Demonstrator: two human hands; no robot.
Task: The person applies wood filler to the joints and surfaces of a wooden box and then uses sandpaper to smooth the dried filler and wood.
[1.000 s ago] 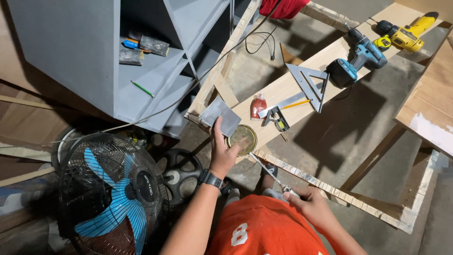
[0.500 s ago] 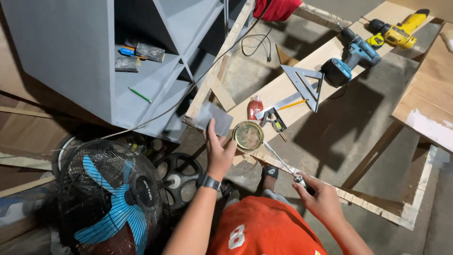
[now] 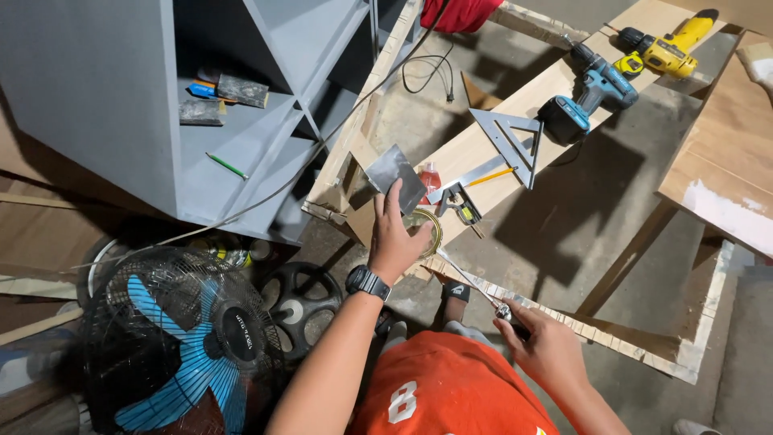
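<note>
Looking down through the head camera, I see my left hand (image 3: 396, 242) closed on a flat grey metal scraper blade (image 3: 396, 177), fingers wrapped at its lower edge so the blade stands up above the knuckles. Just beneath that hand sits a small round tin (image 3: 427, 225), partly hidden by my fingers, resting at the near end of a long wooden board (image 3: 515, 113). A black wristwatch (image 3: 368, 283) sits on the left wrist.

My right hand (image 3: 547, 346) is lower right, curled around the handle of a thin screwdriver (image 3: 475, 286) whose shaft runs up and left toward the tin; I cannot tell whether its tip touches anything.

Along the board, just beyond the tin, lie a red-handled tool (image 3: 431, 179), a small combination square (image 3: 460, 203) and a silver triangular square (image 3: 509, 141) with a yellow pencil (image 3: 491, 176) beside it. Further toward the far end rest a blue cordless drill (image 3: 588, 93) and a yellow cordless drill (image 3: 668, 50).

On the left stands a grey shelf unit (image 3: 105, 105) holding sanding blocks (image 3: 217, 101) and a green pencil (image 3: 227, 166). A black floor fan (image 3: 169, 346) with blue blades sits at the lower left, beside a black weight plate (image 3: 302, 302).
</note>
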